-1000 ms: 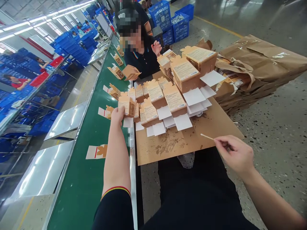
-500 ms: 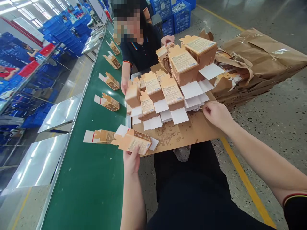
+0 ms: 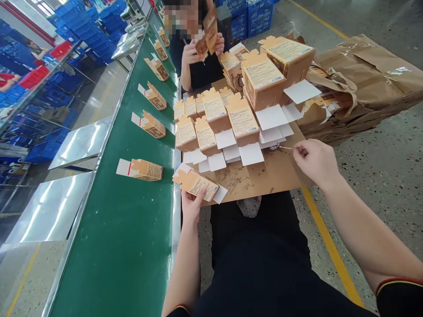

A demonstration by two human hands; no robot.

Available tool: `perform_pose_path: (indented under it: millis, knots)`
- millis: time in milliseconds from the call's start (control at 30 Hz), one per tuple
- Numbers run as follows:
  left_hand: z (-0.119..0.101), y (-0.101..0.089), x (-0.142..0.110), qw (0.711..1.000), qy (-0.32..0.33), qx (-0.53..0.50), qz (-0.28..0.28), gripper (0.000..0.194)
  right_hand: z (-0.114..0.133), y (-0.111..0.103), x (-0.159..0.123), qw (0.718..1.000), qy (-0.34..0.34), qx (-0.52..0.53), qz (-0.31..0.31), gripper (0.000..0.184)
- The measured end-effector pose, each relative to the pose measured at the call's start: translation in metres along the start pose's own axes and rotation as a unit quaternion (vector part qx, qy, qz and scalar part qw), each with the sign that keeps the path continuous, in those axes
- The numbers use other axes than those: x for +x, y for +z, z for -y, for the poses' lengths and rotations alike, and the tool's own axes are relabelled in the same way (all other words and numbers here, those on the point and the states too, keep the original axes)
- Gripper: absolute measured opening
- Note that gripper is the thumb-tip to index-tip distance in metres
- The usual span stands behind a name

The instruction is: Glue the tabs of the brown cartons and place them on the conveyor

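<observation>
My left hand (image 3: 191,204) grips a small brown carton (image 3: 197,185) with open white flaps, holding it over the near left corner of the cardboard sheet (image 3: 277,174). My right hand (image 3: 315,160) is pinched on a thin wooden stick (image 3: 286,148) whose tip points left toward the white flaps of the stacked cartons (image 3: 228,119). The cartons stand in overlapping rows on the sheet, printed labels up.
A green conveyor belt (image 3: 132,229) runs along the left with several open cartons (image 3: 145,169) lying on it. A person (image 3: 198,48) across the sheet holds a carton up. Brown paper-wrapped bundles (image 3: 360,83) lie at the right; blue crates stand behind.
My left hand took a carton from the stack and drew it back to the sheet's near corner. My right hand with the stick moved up to the flaps. The person opposite raised a carton.
</observation>
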State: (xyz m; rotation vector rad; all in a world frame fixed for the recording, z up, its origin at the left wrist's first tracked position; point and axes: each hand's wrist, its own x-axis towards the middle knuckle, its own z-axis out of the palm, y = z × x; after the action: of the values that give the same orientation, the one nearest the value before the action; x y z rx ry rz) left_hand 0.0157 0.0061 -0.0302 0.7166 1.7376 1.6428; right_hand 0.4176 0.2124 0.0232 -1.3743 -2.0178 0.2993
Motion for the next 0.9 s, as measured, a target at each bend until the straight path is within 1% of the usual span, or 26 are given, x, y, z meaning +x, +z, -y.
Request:
perform_pose_path:
  millis: [67,133,200,267,333,400,500,600,700,767,900]
  knots:
    - [-0.002,0.0,-0.001,1.0,-0.005,-0.001,0.002,0.095,0.016,-0.004,-0.03,0.998,0.004,0.046,-0.03,0.011]
    - [-0.005,-0.001,-0.001,1.0,-0.009,0.003,0.021,0.096,0.042,0.005,-0.061,0.994,-0.005,0.105,-0.027,0.01]
    - [-0.01,-0.001,-0.001,0.999,-0.011,0.01,0.033,0.096,0.072,0.024,-0.088,0.984,-0.023,0.174,0.02,0.012]
    - [-0.013,0.0,-0.001,0.999,-0.012,0.015,0.029,0.097,0.101,0.049,-0.109,0.969,-0.05,0.23,0.07,0.016]
    - [-0.014,0.002,-0.003,1.0,-0.008,0.016,0.021,0.097,0.123,0.073,-0.121,0.96,-0.065,0.256,0.092,0.02]
    - [-0.015,0.005,-0.005,1.0,-0.003,0.016,0.019,0.098,0.136,0.091,-0.127,0.956,-0.082,0.261,0.107,0.022]
    - [-0.015,0.007,-0.008,1.0,-0.003,0.013,0.019,0.097,0.143,0.105,-0.129,0.951,-0.113,0.255,0.133,0.022]
    - [-0.017,0.008,-0.01,1.0,-0.012,0.009,0.023,0.098,0.142,0.11,-0.129,0.95,-0.132,0.241,0.146,0.025]
    - [-0.017,0.009,-0.01,1.0,-0.017,0.003,0.022,0.1,0.137,0.111,-0.126,0.953,-0.14,0.232,0.138,0.025]
    - [-0.016,0.01,-0.011,1.0,-0.018,0.002,0.02,0.102,0.133,0.109,-0.124,0.957,-0.13,0.227,0.126,0.025]
    - [-0.013,0.013,-0.021,1.0,0.004,0.02,0.001,0.104,0.126,0.098,-0.118,0.963,-0.082,0.238,0.101,0.026]
